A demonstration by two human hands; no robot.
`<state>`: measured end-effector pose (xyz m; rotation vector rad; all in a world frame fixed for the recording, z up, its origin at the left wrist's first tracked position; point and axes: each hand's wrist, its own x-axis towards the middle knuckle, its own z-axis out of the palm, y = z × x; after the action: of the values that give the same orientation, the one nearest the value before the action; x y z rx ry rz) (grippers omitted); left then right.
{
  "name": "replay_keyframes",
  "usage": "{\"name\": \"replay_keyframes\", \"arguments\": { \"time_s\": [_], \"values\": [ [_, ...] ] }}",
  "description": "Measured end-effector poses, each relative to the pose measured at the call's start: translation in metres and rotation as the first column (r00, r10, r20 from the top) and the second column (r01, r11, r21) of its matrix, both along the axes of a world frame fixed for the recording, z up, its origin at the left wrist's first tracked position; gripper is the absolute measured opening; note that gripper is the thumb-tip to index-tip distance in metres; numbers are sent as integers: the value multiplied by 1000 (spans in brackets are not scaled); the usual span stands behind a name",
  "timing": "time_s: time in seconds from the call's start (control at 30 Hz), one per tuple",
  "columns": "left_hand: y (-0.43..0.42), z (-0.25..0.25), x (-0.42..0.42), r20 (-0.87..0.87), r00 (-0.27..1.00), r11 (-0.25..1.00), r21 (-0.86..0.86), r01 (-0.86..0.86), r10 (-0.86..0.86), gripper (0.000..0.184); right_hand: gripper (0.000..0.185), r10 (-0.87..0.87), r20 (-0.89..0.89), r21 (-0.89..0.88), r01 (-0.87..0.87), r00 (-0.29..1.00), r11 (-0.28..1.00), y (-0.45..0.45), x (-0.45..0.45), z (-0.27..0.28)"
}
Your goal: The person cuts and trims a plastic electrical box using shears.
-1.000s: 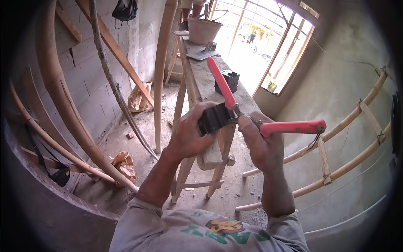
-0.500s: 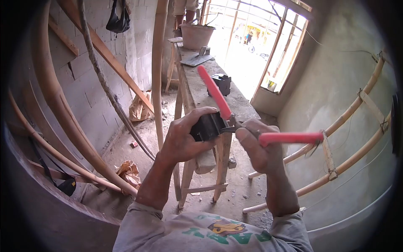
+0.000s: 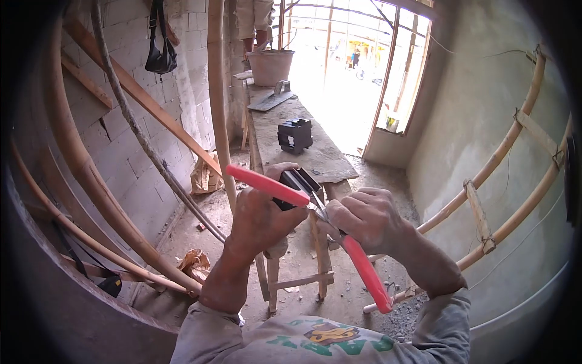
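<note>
My left hand [image 3: 260, 218] is closed around a black plastic electrical box [image 3: 297, 182], its open side tilted up and away. My right hand [image 3: 370, 218] grips a pair of pliers [image 3: 367, 273] near the pivot rather than by the red handles, which are spread wide apart. One handle crosses over the box and my left hand; the other points down to the right. The metal jaws meet the right side of the black box, though exactly what they grip is hidden. Beyond my hands, another black box [image 3: 295, 135] sits on the plank bench [image 3: 321, 148].
Farther along the bench are a plastering float [image 3: 271, 100] and a bucket [image 3: 270, 68]. Behind them, a person's legs [image 3: 254, 21] show. Bamboo poles [image 3: 82, 151] lean on the left, and a bamboo ladder [image 3: 515, 139] stands by the right wall. Rubble and crumpled paper [image 3: 195, 265] lie on the floor.
The pliers have turned: the upper handle swung left across the box, the lower one downward. My right hand has rolled over, knuckles up. The view has shifted slightly.
</note>
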<state>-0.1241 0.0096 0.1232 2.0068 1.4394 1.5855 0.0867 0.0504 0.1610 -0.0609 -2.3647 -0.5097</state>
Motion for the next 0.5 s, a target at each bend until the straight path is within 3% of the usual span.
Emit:
{"name": "replay_keyframes", "arguments": {
  "time_s": [0.1, 0.2, 0.23, 0.33, 0.5],
  "values": [
    [3, -7, 9, 26, 999, 996, 77, 35, -37, 57, 18, 2, 23, 80, -4, 1000, 997, -2, 9, 1],
    [4, -10, 16, -136, 991, 971, 237, 22, 10, 55, 15, -26, 71, 179, 13, 997, 984, -3, 18, 3],
    [2, -10, 17, 106, 987, 993, 12, 119, -119, 59, 14, -42, 92, 213, 22, 995, 977, -4, 22, 4],
    [-17, 4, 14, 387, 879, 837, -351, 419, -278, 62, 10, -179, 19, 425, 154, 984, 892, 10, 42, 26],
    [-27, -2, 29, 389, 893, 938, -160, 306, -225, 66, 22, -191, -116, -5, 192, 975, 981, 10, 73, 16]
  ]
}}
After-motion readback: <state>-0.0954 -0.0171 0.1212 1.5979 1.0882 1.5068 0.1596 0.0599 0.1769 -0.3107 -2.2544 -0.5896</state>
